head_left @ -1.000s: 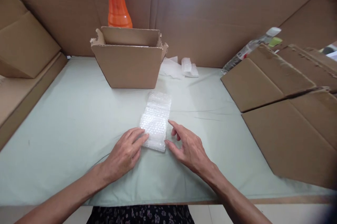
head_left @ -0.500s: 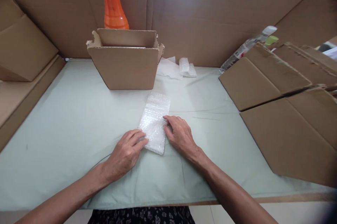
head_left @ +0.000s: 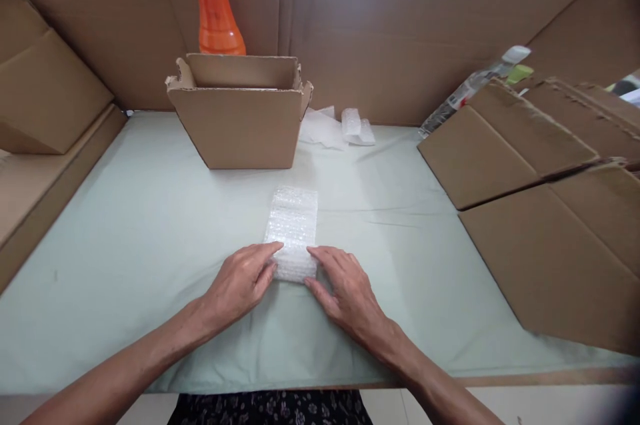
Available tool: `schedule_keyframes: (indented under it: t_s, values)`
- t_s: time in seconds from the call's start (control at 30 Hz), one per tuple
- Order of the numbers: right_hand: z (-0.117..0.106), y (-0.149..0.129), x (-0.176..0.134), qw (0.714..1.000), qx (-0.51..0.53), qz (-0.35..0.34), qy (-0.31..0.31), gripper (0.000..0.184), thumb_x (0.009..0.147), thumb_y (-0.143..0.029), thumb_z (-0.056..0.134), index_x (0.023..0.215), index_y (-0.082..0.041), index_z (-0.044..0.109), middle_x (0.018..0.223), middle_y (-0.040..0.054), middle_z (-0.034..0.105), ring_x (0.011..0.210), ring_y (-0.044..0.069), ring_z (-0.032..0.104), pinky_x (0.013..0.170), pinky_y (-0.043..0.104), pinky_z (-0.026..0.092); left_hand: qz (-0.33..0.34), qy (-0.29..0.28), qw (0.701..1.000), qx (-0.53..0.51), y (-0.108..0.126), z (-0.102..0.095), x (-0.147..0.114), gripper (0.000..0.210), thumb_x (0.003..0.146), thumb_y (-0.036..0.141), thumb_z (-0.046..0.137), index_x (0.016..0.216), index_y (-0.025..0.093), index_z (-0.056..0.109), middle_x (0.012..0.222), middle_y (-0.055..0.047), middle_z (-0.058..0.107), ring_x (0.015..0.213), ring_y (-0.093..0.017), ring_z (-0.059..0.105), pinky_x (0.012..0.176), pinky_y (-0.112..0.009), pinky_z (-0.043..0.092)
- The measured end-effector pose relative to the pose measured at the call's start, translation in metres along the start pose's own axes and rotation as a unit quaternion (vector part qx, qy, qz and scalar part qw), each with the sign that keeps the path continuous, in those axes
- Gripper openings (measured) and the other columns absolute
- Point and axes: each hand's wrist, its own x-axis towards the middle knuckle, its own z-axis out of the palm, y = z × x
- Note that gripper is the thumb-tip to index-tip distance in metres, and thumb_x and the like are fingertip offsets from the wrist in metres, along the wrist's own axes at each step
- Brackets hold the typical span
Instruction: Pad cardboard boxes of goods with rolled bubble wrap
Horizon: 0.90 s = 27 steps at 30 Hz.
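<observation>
A clear bubble wrap pouch [head_left: 294, 222] lies flat on the table in front of me, and its near end looks folded over. My left hand [head_left: 244, 273] grips the pouch's near left edge, fingertips on top and thumb along the side. On the opposite edge, my right hand [head_left: 345, 285] holds the near right corner between its fingers and thumb. Whether anything lies inside the pouch I cannot tell.
An open cardboard box [head_left: 240, 128] stands behind the pouch, with an orange bottle [head_left: 219, 18] at its back. Pieces of bubble wrap [head_left: 356, 126] lie beside it. More cardboard boxes [head_left: 555, 252] stand right, near a clear plastic bottle [head_left: 473, 88]; cardboard [head_left: 55, 92] also fills the left.
The pouch has straightened and come slightly nearer, and its near end now appears folded over. My right hand has moved down to the near corner; my left hand's fingers have shifted onto the near edge.
</observation>
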Motion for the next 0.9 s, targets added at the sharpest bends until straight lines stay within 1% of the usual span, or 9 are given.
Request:
schedule_keyframes:
  t_s: [0.1, 0.17, 0.3, 0.4, 0.53, 0.67, 0.77, 0.83, 0.9]
  values:
    - [-0.007, -0.004, -0.003, 0.997, -0.052, -0.028, 0.05, 0.032, 0.094, -0.022, 0.06, 0.126, -0.019, 0.056, 0.119, 0.0144, 0.066, 0.105, 0.027, 0.062, 0.083, 0.041, 0.049, -0.025, -0.001, 0.999, 0.03, -0.004, 0.007, 0.005, 0.033, 0.093, 0.015, 0.05, 0.125, 0.02, 0.06, 0.108, -0.007, 0.075, 0.089, -0.019, 0.072, 0.076, -0.033, 0.06]
    - [-0.007, -0.007, -0.002, 0.995, -0.079, -0.057, 0.032, 0.029, 0.093, -0.023, 0.06, 0.122, -0.019, 0.059, 0.124, 0.016, 0.065, 0.111, 0.029, 0.06, 0.087, 0.045, 0.047, -0.024, 0.011, 0.998, 0.05, -0.005, 0.009, 0.007, 0.032, 0.094, 0.015, 0.048, 0.123, 0.02, 0.061, 0.101, -0.006, 0.073, 0.082, -0.018, 0.069, 0.071, -0.032, 0.058]
    - [0.002, -0.007, 0.009, 0.992, -0.082, -0.094, -0.035, 0.023, 0.095, -0.019, 0.055, 0.117, -0.018, 0.063, 0.12, 0.0136, 0.07, 0.107, 0.028, 0.063, 0.088, 0.047, 0.046, 0.028, 0.053, 0.997, 0.053, -0.001, 0.004, 0.003, 0.035, 0.094, 0.022, 0.055, 0.129, 0.018, 0.057, 0.12, -0.013, 0.066, 0.111, -0.027, 0.062, 0.092, -0.044, 0.054]
    - [0.005, -0.002, 0.017, 0.997, -0.009, -0.06, -0.038, 0.023, 0.098, -0.015, 0.049, 0.113, -0.019, 0.066, 0.106, 0.0092, 0.075, 0.094, 0.023, 0.066, 0.082, 0.041, 0.048, 0.064, 0.019, 0.998, 0.002, 0.003, -0.009, -0.008, 0.043, 0.093, 0.018, 0.056, 0.136, 0.021, 0.052, 0.121, -0.011, 0.067, 0.114, -0.027, 0.06, 0.097, -0.047, 0.05]
    - [-0.002, 0.001, 0.019, 0.992, 0.098, 0.005, -0.074, 0.023, 0.1, -0.023, 0.051, 0.119, -0.022, 0.065, 0.104, 0.0053, 0.076, 0.094, 0.02, 0.068, 0.083, 0.037, 0.052, -0.02, -0.02, 0.998, -0.064, 0.005, -0.017, -0.013, 0.042, 0.094, 0.017, 0.052, 0.135, 0.022, 0.052, 0.102, -0.006, 0.071, 0.09, -0.019, 0.065, 0.08, -0.036, 0.055]
    - [-0.004, -0.003, 0.018, 1.0, 0.009, -0.01, -0.004, 0.024, 0.097, -0.025, 0.055, 0.118, -0.018, 0.064, 0.12, 0.014, 0.069, 0.109, 0.027, 0.064, 0.089, 0.044, 0.05, -0.052, 0.03, 0.998, 0.001, -0.004, -0.006, 0.004, 0.032, 0.095, 0.023, 0.051, 0.125, 0.017, 0.06, 0.092, -0.006, 0.071, 0.08, -0.021, 0.063, 0.078, -0.039, 0.053]
    - [0.001, -0.003, 0.024, 0.994, -0.066, -0.076, -0.039, 0.026, 0.094, -0.023, 0.059, 0.118, -0.016, 0.065, 0.122, 0.0164, 0.068, 0.108, 0.031, 0.062, 0.086, 0.048, 0.048, -0.066, 0.061, 0.996, 0.026, -0.009, 0.001, 0.014, 0.029, 0.095, 0.026, 0.052, 0.12, 0.016, 0.063, 0.095, -0.009, 0.069, 0.086, -0.024, 0.062, 0.08, -0.043, 0.052]
    - [0.005, 0.001, 0.031, 0.991, -0.08, -0.088, -0.068, 0.025, 0.094, -0.02, 0.056, 0.117, -0.017, 0.065, 0.118, 0.0147, 0.07, 0.103, 0.03, 0.063, 0.084, 0.047, 0.049, -0.112, 0.077, 0.99, -0.026, -0.008, 0.0, 0.013, 0.033, 0.093, 0.03, 0.055, 0.123, 0.017, 0.061, 0.099, -0.009, 0.067, 0.09, -0.023, 0.062, 0.079, -0.041, 0.054]
    - [0.01, 0.009, 0.04, 0.995, -0.05, -0.053, -0.061, 0.026, 0.096, -0.019, 0.053, 0.118, -0.019, 0.066, 0.113, 0.0126, 0.073, 0.099, 0.028, 0.066, 0.083, 0.045, 0.05, -0.198, 0.096, 0.966, -0.138, -0.003, -0.005, 0.005, 0.042, 0.092, 0.035, 0.058, 0.131, 0.02, 0.056, 0.105, -0.008, 0.065, 0.092, -0.021, 0.064, 0.077, -0.037, 0.055]
